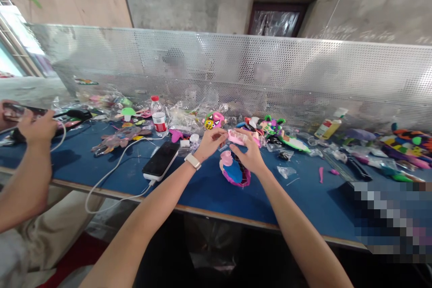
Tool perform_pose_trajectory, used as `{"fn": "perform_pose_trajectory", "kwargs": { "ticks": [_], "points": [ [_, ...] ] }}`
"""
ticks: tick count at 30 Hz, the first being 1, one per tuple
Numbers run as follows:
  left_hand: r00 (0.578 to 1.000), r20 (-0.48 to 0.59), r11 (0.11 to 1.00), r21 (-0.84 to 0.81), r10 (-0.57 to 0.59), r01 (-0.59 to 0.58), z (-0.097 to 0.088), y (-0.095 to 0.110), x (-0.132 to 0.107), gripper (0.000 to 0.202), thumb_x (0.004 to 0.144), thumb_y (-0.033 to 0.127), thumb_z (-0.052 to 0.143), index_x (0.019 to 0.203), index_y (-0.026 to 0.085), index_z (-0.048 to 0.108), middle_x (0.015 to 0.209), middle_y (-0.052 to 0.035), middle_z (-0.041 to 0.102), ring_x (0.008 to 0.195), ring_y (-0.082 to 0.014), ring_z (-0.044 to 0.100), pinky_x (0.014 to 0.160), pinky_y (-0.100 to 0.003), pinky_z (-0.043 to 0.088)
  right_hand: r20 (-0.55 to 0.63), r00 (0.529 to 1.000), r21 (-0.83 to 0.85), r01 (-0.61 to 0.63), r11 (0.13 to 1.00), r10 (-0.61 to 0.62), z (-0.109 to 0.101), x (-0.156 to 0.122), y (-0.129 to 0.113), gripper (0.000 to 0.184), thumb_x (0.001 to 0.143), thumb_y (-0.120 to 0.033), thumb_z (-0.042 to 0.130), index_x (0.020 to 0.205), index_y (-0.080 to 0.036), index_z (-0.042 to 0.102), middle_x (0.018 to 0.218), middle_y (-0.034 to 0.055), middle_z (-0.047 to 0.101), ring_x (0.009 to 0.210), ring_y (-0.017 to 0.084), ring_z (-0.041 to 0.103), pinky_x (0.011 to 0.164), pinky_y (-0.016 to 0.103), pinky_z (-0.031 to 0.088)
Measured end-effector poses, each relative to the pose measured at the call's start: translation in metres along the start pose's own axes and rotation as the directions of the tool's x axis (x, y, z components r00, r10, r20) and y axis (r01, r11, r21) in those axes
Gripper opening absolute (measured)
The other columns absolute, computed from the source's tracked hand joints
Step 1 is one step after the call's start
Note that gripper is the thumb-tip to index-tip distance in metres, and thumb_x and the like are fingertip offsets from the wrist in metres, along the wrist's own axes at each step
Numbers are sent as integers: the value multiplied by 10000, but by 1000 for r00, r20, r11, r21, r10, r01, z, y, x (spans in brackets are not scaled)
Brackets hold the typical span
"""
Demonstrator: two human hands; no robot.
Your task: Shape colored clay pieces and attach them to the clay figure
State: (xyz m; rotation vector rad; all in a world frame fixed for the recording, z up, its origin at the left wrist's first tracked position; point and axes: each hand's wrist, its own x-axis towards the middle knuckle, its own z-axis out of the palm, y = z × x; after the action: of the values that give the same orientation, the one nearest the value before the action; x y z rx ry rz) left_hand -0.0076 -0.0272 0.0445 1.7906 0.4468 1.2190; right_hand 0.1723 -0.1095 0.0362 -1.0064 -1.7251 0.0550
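Over the blue table, my right hand [250,152] grips a pink packet [237,137] that looks like soft clay in clear plastic. Close beside it on the left, my left hand [211,143] has its fingertips pinched together; what is between them, if anything, is too small to make out. A light band circles my left wrist. Just below both hands lies a rounded craft piece [232,172] with a blue middle, a purple rim and a pink lump at its top. Part of that piece is behind my right hand.
A phone [162,159] on a white power bank, with a white cable, lies to the left. Behind it stands a red-capped bottle [158,117]. Colourful clay figures [272,126] and plastic wrappers line the perforated metal screen [303,72]. At far left, another person's hands [35,123] hold a phone.
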Motion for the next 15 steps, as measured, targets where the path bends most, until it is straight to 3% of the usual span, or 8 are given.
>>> {"fn": "perform_pose_trajectory", "kwargs": {
  "ticks": [7, 15],
  "points": [
    [997, 80, 1000, 21, 5, -7, 2, 1, 1, 347, 929, 508, 701, 936, 165, 650, 777, -11, 642, 656, -124, 581, 645, -267, 489, -24, 996, 136, -77, 988, 81, -1, 1, 7, 341, 985, -475, 668, 1238, -263, 754, 1324, 119, 696, 1321, 304, 617, 1149, 517, 491],
    [999, -6, 996, -82, 42, -42, 4, -2, 3, 324, 974, 505, 636, 914, 192, 583, 778, -1, 598, 716, -140, 581, 701, -285, 495, -29, 975, 259, -206, 944, 221, 0, 1, 13, 442, 948, -577, 682, 1235, -253, 770, 1293, 111, 708, 1202, 286, 674, 998, 441, 592]
  ]
}}
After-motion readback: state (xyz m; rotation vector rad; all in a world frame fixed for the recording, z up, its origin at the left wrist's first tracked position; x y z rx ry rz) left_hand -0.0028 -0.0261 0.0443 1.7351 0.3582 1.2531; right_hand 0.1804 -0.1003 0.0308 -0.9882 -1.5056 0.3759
